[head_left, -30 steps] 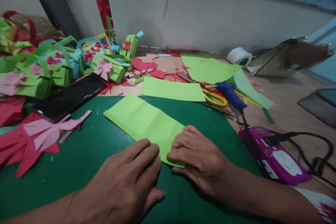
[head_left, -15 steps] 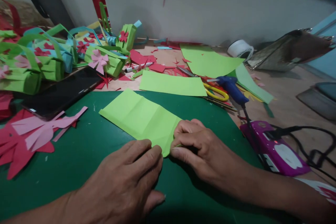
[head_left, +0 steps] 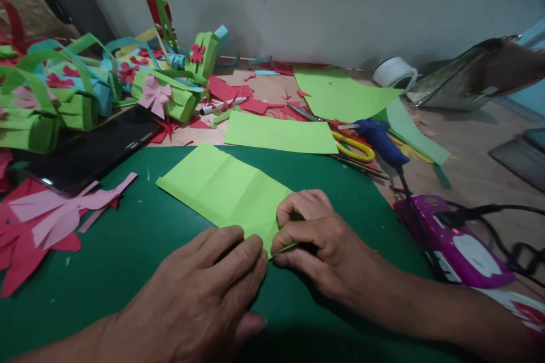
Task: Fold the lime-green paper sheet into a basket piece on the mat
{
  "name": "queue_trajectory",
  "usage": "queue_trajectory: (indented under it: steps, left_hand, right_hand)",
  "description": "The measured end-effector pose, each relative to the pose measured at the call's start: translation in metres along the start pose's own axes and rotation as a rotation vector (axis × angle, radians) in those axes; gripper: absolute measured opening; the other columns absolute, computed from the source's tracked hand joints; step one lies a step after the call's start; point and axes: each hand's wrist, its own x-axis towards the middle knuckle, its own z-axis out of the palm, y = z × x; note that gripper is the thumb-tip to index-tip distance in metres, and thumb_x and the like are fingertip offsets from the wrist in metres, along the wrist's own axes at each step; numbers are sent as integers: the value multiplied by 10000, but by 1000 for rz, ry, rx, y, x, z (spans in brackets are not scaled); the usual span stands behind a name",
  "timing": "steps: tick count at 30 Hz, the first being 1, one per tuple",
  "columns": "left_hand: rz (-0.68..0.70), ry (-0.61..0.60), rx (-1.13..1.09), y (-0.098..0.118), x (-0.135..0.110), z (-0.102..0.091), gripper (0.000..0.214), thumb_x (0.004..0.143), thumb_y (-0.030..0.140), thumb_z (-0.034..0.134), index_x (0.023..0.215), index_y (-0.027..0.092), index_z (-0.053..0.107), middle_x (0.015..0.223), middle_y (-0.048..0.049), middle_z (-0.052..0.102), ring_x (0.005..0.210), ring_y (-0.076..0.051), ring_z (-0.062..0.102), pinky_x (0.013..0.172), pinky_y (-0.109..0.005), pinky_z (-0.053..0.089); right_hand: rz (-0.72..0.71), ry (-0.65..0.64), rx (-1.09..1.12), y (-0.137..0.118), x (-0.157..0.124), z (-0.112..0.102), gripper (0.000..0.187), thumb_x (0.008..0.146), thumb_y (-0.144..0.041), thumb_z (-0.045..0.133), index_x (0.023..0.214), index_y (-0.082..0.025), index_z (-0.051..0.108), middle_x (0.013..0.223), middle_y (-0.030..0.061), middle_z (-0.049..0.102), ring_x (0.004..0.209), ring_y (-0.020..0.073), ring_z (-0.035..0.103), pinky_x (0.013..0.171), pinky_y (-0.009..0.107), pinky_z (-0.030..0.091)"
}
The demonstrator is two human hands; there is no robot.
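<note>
The right hand is pinching the near end of a creased, rectangular light-green paper sheet between thumb and index finger. The left hand is lying palm down, its fingers pressed together and their tips resting at the sheet's near-left edge. The sheet is lying diagonally on a smooth dark-green work surface, extending forward and left from both hands. A narrow fold is running along its left long edge; creases are crossing its width.

Beyond it, a flat light-green paper strip is lying beside yellow-handled scissors and a blue glue gun. To the right, a purple plastic power block is holding a black plug. To the left, pink paper cut-outs are overlapping red paper cut-outs, near a black smartphone. Behind the smartphone, small coloured paper baskets are standing grouped.
</note>
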Motion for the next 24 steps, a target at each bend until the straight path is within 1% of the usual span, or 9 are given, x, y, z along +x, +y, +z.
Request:
queue_trajectory:
  steps: [3,5,8,10,12,15,17,22,24]
  left_hand:
    - [0,19,10,0,1,1,385,865,412,634,1166,174,610,1129,2,652,1011,-232,527,854,-362,421]
    - [24,32,-3,-2,1,2,364,883,414,606,1147,165,619,1114,2,655,993,-227,530,841,-357,423]
    - [35,55,-11,-4,1,3,339,955,405,481,1123,152,633,1108,-6,655,996,-219,530,852,-346,423]
    - [21,70,0,-5,1,3,365,1000,371,378,1099,144,645,1103,-15,659,1016,-215,528,882,-335,418]
    - [44,109,4,-5,1,3,398,1019,342,317,1070,140,656,1090,-19,667,1029,-208,526,918,-313,406]
    - [89,176,29,-5,-1,2,375,1018,316,328,1049,134,655,1076,-27,676,1044,-200,521,960,-280,383]
    - [98,189,53,-4,-2,1,339,1014,297,348,1069,138,642,1081,-29,675,1055,-199,515,975,-273,370]
    - [78,105,57,-1,-4,4,320,1001,365,368,1167,216,597,1113,5,656,1088,-209,505,969,-307,359]
    - [52,82,68,0,-4,6,320,984,400,405,1172,220,591,1130,11,650,1099,-212,504,974,-317,352]
  right_hand:
    - [5,-24,-13,-2,1,-1,180,876,-105,586,719,-190,609,886,-28,514,891,132,460,833,372,261]
    - [22,-29,-11,-2,2,-2,210,902,-123,555,702,-182,578,880,-29,513,882,130,456,830,372,263]
    - [64,26,-9,-2,2,-1,253,901,-157,567,655,-173,512,845,-31,499,851,131,447,819,369,271]
    - [82,77,-28,-1,3,0,272,893,-158,573,640,-171,474,823,-27,487,829,134,440,814,369,277]
    - [77,116,-68,1,3,2,267,883,-146,571,643,-171,457,809,-20,483,817,140,435,811,373,283]
    - [57,149,-131,2,3,6,260,862,-125,575,641,-169,444,786,-11,482,804,148,433,799,379,290]
    - [44,167,-166,3,3,8,253,849,-120,580,644,-167,440,779,-5,486,794,150,431,787,381,294]
    - [20,187,-227,5,3,12,221,853,-126,557,670,-168,441,778,12,498,784,162,417,761,381,303]
    - [9,192,-243,5,2,13,209,866,-144,541,682,-169,446,787,23,505,792,171,418,760,385,307]
